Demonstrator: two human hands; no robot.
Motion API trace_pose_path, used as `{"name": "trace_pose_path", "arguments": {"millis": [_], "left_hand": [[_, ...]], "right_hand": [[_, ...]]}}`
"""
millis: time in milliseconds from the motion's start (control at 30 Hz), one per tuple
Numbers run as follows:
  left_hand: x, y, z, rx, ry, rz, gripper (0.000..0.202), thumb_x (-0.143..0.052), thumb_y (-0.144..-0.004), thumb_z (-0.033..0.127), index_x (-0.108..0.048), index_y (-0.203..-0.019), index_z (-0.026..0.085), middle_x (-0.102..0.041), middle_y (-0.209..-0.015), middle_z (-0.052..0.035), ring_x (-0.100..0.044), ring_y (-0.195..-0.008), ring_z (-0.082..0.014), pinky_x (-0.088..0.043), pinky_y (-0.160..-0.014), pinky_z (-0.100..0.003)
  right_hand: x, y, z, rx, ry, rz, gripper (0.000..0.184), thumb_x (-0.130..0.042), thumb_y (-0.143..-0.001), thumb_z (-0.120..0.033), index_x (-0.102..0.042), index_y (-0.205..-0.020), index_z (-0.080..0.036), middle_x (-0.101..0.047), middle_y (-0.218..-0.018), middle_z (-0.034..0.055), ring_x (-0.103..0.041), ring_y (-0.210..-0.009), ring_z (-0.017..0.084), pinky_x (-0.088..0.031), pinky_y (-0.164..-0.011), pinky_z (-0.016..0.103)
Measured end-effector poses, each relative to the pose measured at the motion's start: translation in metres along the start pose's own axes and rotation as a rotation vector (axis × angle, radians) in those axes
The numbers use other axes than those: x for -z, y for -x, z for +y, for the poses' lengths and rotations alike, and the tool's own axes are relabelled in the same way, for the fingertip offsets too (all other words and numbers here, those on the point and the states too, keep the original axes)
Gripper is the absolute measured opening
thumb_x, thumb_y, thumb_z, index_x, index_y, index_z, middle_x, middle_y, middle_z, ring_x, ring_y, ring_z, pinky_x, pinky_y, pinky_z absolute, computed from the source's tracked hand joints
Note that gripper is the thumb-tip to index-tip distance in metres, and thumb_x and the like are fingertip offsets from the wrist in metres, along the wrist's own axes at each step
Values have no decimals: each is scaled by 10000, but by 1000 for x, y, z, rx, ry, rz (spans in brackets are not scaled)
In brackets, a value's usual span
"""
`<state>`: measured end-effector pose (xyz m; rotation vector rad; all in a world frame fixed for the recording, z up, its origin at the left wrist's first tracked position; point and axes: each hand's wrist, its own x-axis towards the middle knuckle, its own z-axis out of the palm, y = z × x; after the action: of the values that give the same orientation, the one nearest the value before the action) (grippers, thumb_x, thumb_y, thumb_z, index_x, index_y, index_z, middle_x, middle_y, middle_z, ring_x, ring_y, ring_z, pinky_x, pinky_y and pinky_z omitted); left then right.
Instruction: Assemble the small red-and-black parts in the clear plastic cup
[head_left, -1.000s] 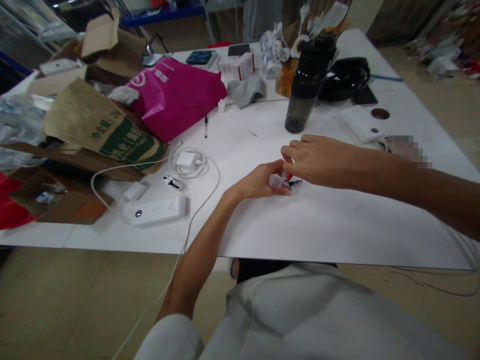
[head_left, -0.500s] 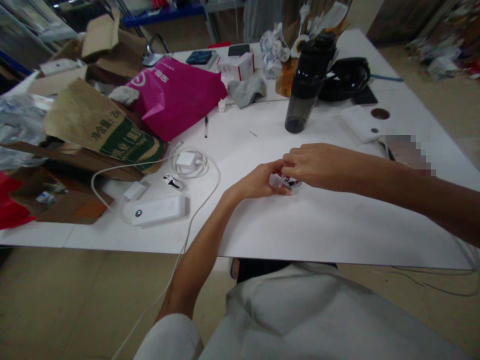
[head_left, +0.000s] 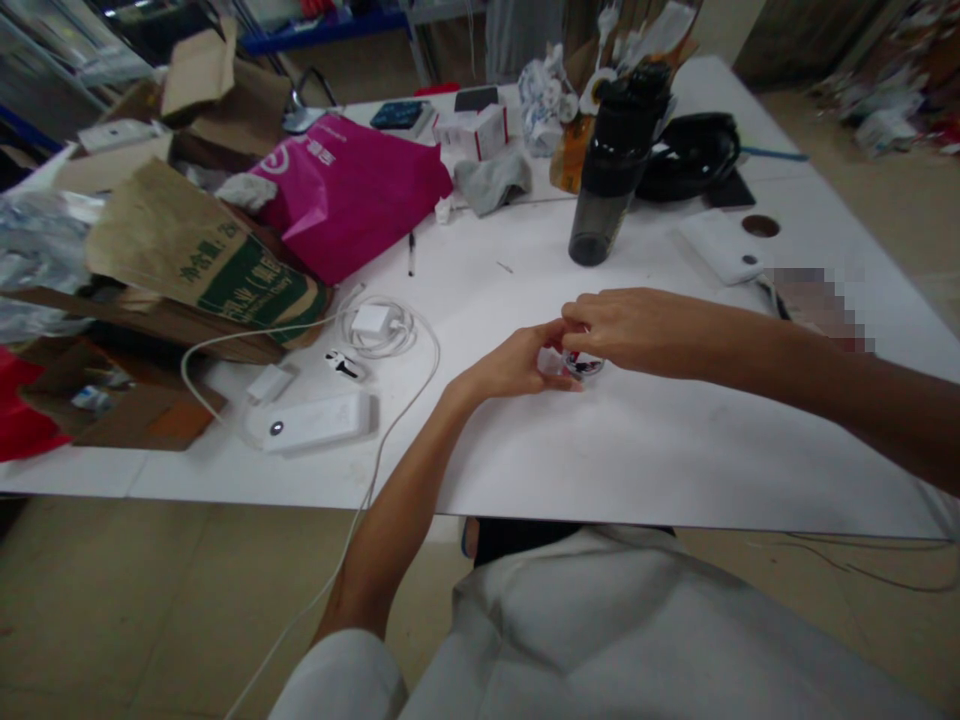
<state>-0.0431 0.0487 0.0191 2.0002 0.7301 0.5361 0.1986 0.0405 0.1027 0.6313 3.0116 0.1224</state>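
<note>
At the middle of the table, my left hand (head_left: 510,362) curls around a small round object (head_left: 586,364) with clear, red and black parts, thumb below and fingers on its far side. Whitish translucent material (head_left: 552,362) shows inside this grip. My right hand (head_left: 611,322) is over the object's top, its fingers bent and pinched together against the left fingertips. The right fingers hide whatever they hold. Most of the object is covered by both hands, so its exact kind cannot be made out.
A dark water bottle (head_left: 611,185) stands beyond my hands. To the left lie a white power bank (head_left: 322,420), a coiled white cable with a charger (head_left: 373,322), a pen (head_left: 411,254) and a magenta bag (head_left: 360,195). A cardboard box (head_left: 142,405) sits farther left.
</note>
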Motion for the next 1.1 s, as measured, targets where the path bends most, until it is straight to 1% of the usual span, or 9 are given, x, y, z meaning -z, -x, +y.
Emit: {"name": "trace_pose_path", "arguments": {"millis": [100,300,433,567,767,933,1100], "left_hand": [[0,0,0,3,6,-2,659,-997,-845,395,-746,-1425,208,-849,-1284,-104,-798,-1145,-302,-600,-1092,-449],[0,0,-1,-6,-8,-8,615,-979,-857,371,-747,-1403,208,-849,-1244,-91,-797,-1117,-291,-597,-1068,-438],[0,-1,-1,4,-13,-10,596,-981,-855,380,-753,-1377,208,-848,-1243,-83,-796,-1120,-289,-594,-1072,-437],[0,-1,-1,17,-13,-11,541,-981,-852,388,-767,-1315,208,-848,-1253,-85,-791,-1146,-299,-591,-1092,-453],[0,-1,-2,2,0,1,583,-998,-844,396,-768,-1346,208,-848,-1261,-97,-792,-1136,-298,-597,-1077,-441],[0,-1,-2,-8,-11,0,590,-1000,-850,397,-766,-1355,202,-845,-1262,-102,-794,-1127,-297,-597,-1074,-440],[1,-1,-4,-3,-18,-9,585,-992,-857,434,-752,-1346,220,-837,-1270,-95,-793,-1128,-295,-602,-1061,-444]], "right_hand": [[-1,0,1,5,-18,12,182,-663,-1039,-87,-801,-1123,-170,-750,-1101,130,-659,-938,265,-443,-824,399],[0,1,0,11,25,6,203,-622,-1065,-94,-801,-1127,-167,-747,-1106,135,-643,-926,260,-443,-810,397],[1,1,-1,16,32,6,204,-615,-1058,-77,-799,-1091,-159,-744,-1076,133,-638,-929,261,-441,-806,395],[1,0,-2,20,49,0,195,-616,-1058,-80,-796,-1077,-154,-740,-1072,139,-636,-927,265,-431,-796,395],[2,1,-2,24,56,29,215,-591,-1068,-93,-785,-1124,-168,-742,-1069,130,-634,-909,257,-436,-786,388],[3,3,-2,8,41,21,213,-606,-1063,-100,-788,-1155,-163,-750,-1096,138,-644,-912,258,-440,-794,395],[1,4,0,8,29,32,204,-615,-1065,-116,-796,-1141,-173,-749,-1094,128,-636,-908,254,-427,-792,389]]}}
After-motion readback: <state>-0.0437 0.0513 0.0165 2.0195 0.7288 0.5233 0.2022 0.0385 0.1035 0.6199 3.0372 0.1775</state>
